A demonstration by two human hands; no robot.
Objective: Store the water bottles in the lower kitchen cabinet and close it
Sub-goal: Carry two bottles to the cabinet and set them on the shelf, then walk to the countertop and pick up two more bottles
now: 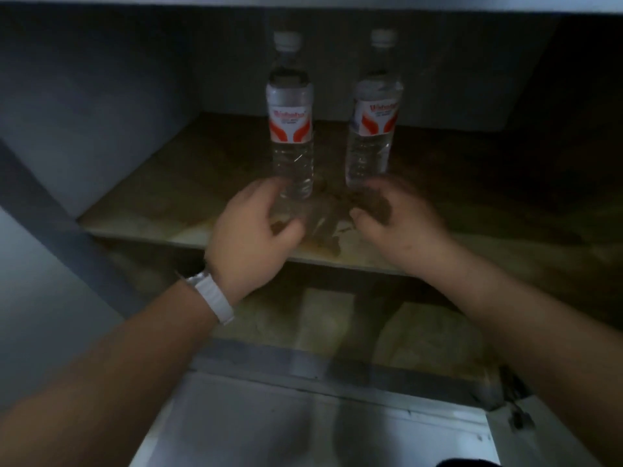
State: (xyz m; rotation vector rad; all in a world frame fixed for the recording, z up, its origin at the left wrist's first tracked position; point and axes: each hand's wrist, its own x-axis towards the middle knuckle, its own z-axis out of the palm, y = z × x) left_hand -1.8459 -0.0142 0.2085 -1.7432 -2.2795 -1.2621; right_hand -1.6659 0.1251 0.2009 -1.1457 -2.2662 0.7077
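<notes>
Two water bottles [292, 129] upright, centre frame, on shelf [141, 203] | left hand [251, 230], right hand [397, 220]: fingers apart, empty, at bottle bases | cabinet unclosed

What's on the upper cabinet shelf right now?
Two upright water bottles: left bottle and right bottle, standing apart. The left hand and right hand cover their bases.

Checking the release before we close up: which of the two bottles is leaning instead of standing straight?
The right bottle, in front of the right hand, tilts slightly, its cap further right than its base. The left bottle stands upright.
</notes>
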